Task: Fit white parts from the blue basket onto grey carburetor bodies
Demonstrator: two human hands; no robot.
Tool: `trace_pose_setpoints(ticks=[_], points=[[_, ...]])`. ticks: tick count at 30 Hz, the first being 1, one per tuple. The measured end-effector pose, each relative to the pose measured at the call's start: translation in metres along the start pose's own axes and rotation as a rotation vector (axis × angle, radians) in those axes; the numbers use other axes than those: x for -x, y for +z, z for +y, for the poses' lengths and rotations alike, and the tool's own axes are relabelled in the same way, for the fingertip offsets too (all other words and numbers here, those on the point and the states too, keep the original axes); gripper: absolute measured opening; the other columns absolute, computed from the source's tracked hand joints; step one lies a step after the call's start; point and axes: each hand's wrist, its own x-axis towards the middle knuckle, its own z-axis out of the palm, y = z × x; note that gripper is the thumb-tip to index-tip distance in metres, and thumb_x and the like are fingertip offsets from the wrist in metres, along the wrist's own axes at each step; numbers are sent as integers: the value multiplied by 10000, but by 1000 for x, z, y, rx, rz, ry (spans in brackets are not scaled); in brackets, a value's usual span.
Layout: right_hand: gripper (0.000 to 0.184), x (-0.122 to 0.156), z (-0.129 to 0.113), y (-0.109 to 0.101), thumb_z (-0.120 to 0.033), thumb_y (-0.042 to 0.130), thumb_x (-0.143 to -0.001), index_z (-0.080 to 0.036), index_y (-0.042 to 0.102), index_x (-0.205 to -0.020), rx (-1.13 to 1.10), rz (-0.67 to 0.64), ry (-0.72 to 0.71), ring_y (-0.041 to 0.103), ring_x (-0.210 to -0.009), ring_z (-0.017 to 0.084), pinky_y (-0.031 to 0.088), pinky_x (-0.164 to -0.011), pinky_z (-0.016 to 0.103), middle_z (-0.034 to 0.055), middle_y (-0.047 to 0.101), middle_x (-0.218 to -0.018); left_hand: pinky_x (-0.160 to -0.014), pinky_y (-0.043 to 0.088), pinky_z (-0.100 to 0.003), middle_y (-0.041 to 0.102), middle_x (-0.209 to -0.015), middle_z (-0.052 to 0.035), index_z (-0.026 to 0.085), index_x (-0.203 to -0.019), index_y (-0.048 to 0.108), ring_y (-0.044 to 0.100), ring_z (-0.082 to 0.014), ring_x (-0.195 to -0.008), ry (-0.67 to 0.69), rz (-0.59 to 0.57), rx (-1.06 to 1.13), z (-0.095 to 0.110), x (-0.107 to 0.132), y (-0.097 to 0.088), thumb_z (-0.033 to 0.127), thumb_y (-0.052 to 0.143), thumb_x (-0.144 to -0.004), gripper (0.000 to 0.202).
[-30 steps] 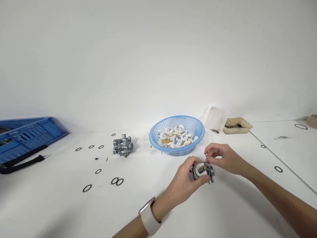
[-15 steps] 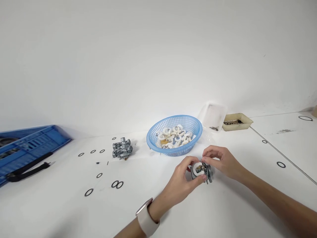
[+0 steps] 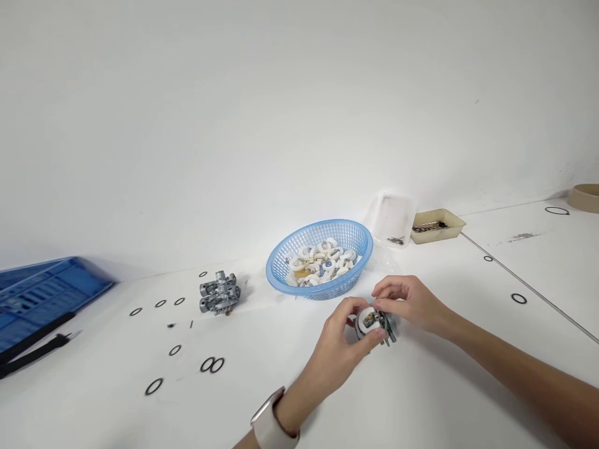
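Observation:
A metal carburetor point(image 3: 388, 328) with a white ring-shaped float point(image 3: 364, 318) and brass parts at its middle rests low over the table. My left hand point(image 3: 344, 340) is closed on it, thumb at the front and fingers behind. At the carburetor's far edge, my right hand point(image 3: 406, 302) pinches with thumb and forefinger. Whatever lies between those fingertips is too small to make out. A light blue plastic basket point(image 3: 274, 274) just beyond holds several white floats point(image 3: 322, 259) with small metal bits.
More carburetor bodies point(image 3: 219, 293) stand left of the basket. Black rubber rings point(image 3: 154, 386) lie about the white table. A blue crate point(image 3: 60, 284) is at far left. A white tray point(image 3: 394, 215) leans on the wall beside a yellowish tray point(image 3: 437, 233) of small metal parts.
The view has turned slightly right, so the table's things appear further left. Both hands stay at the carburetor, with the right fingertips still at its far edge.

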Motion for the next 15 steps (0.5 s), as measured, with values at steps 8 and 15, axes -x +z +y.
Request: trace_pose_setpoints(ticks=[8,15], points=[[155,0,0,-2,-351,732,-807,-201,755,-841,-16,-44,40,648,-771,184,479,-745,326,22,717,-811,-855,428,-376,660,-1036,-26,240,-1029,598,570,-226,-918,-27,13,18,5,-1,7,401,696,-841,266],[205,0,-1,-9,-388,713,-854,-207,772,-931,-10,-140,103,675,-963,236,486,-890,372,50,759,-961,-817,424,-358,651,-1006,-23,235,-1021,596,565,-225,-912,-40,36,8,5,-2,8,401,706,-817,285]])
